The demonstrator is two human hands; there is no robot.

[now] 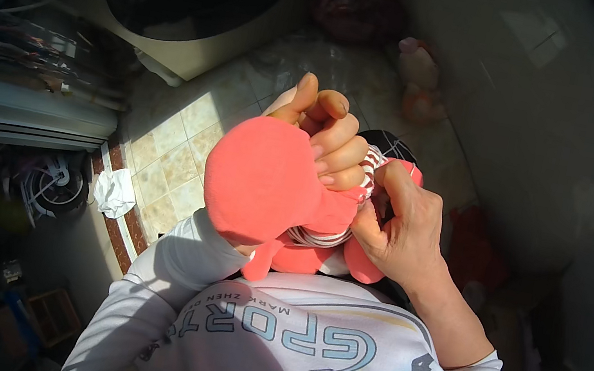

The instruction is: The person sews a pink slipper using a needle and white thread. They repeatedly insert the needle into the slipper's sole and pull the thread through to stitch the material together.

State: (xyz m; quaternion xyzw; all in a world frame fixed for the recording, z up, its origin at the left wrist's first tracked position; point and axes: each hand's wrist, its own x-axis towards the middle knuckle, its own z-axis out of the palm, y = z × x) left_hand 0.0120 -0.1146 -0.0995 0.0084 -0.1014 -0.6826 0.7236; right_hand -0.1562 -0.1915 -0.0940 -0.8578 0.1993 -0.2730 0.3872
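A coral-pink plush toy (263,176) is held up in front of my chest, its large rounded end turned towards me. My left hand (334,144) wraps around it from the far side, fingers curled over its narrower part. Brown-and-white striped fabric (317,239) shows at its middle. My right hand (411,229) pinches at the striped edge, thumb and forefinger close together. Thin white strands (398,151) run near those fingertips. More coral plush parts (363,264) lie below, over my lap. What sits between my right thumb and forefinger is partly hidden.
A front-loading washing machine (217,61) stands ahead on the left. On the tiled floor (185,142) sunlight falls. A white cloth (115,193) lies near a small wheel (58,185). Another plush toy (420,76) and a dark red bag (359,3) are ahead, beside the wall (537,138).
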